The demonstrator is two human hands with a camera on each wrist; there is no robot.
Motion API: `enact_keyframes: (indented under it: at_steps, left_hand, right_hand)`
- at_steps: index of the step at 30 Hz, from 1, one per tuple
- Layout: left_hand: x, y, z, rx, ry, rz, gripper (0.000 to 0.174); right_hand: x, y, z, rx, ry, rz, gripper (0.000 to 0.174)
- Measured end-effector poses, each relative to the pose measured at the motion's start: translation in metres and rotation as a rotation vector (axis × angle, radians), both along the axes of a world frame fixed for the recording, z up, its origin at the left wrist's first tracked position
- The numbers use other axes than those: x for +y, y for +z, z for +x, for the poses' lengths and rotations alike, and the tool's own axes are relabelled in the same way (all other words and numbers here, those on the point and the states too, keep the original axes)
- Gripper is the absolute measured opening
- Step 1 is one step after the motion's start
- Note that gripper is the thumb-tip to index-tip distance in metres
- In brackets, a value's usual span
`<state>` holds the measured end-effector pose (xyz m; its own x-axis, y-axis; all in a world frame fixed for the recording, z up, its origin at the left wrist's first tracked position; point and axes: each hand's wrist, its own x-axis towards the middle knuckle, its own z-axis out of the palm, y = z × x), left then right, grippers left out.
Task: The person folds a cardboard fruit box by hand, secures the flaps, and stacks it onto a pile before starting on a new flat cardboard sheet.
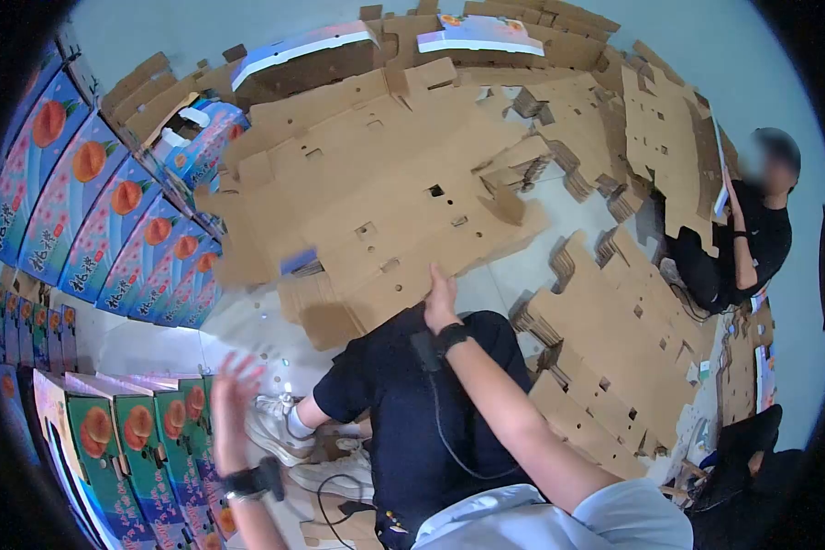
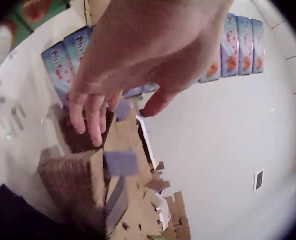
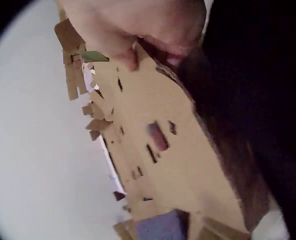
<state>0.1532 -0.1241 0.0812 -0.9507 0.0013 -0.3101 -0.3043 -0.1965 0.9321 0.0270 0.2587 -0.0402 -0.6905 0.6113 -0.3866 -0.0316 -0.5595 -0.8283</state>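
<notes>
The cardboard stack (image 1: 367, 202) is lying on the floor in front of the seated wearer. The right hand (image 1: 442, 301) is gripping its near edge, with digits pressing on both sides of the cardboard. The left hand (image 1: 236, 380) is hanging released, fingers apart, near the stack's near left corner. Blue boxes (image 1: 110, 197) are standing left of the stack; green boxes (image 1: 142, 440) are standing nearer the wearer than the stack. Another person (image 1: 752, 220) is sitting right of the stack.
</notes>
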Motion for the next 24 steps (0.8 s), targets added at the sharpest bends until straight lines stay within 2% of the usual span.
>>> enact_keyframes:
  at_steps: [2, 4, 7, 9, 13, 15, 17, 18, 20, 22, 24]
  left_hand:
    - [0.051, -0.026, -0.015, -0.118, -0.030, -0.035, 0.061]
    - [0.101, -0.034, -0.034, -0.175, -0.154, 0.060, 0.059]
    - [0.174, -0.020, -0.060, -0.169, -0.253, 0.187, 0.055]
    - [0.205, -0.004, -0.067, -0.007, 0.007, 0.250, 0.054]
    - [0.218, 0.018, -0.086, 0.150, 0.025, 0.270, 0.061]
    - [0.228, 0.044, -0.089, 0.338, 0.142, 0.298, 0.058]
    - [0.217, 0.015, -0.086, 0.320, 0.179, 0.284, 0.058]
    - [0.216, 0.014, -0.082, 0.208, 0.153, 0.269, 0.057]
    - [0.215, 0.012, -0.075, 0.100, 0.127, 0.249, 0.057]
    - [0.222, 0.019, -0.066, 0.187, -0.051, 0.222, 0.057]
    - [0.227, 0.013, -0.056, 0.204, -0.107, 0.220, 0.056]
  right_hand:
    - [0.018, 0.029, 0.005, 0.049, 0.138, -0.192, 0.047]
    - [0.031, 0.039, 0.002, 0.035, 0.148, -0.159, 0.045]
    - [0.032, 0.060, 0.006, 0.060, 0.142, -0.113, 0.040]
    - [0.028, 0.085, 0.009, 0.092, 0.145, -0.101, 0.038]
    - [0.032, 0.136, -0.020, 0.389, 0.093, 0.107, 0.030]
    - [0.034, 0.191, -0.032, 0.438, 0.123, 0.108, 0.032]
    - [0.038, 0.235, -0.040, 0.498, 0.133, 0.057, 0.033]
    - [0.042, 0.246, -0.041, 0.557, 0.139, 0.017, 0.035]
    - [0.052, 0.249, -0.039, 0.639, 0.130, -0.046, 0.037]
    - [0.059, 0.241, -0.033, 0.707, 0.140, -0.129, 0.040]
    - [0.056, 0.216, -0.031, 0.658, 0.130, -0.110, 0.041]
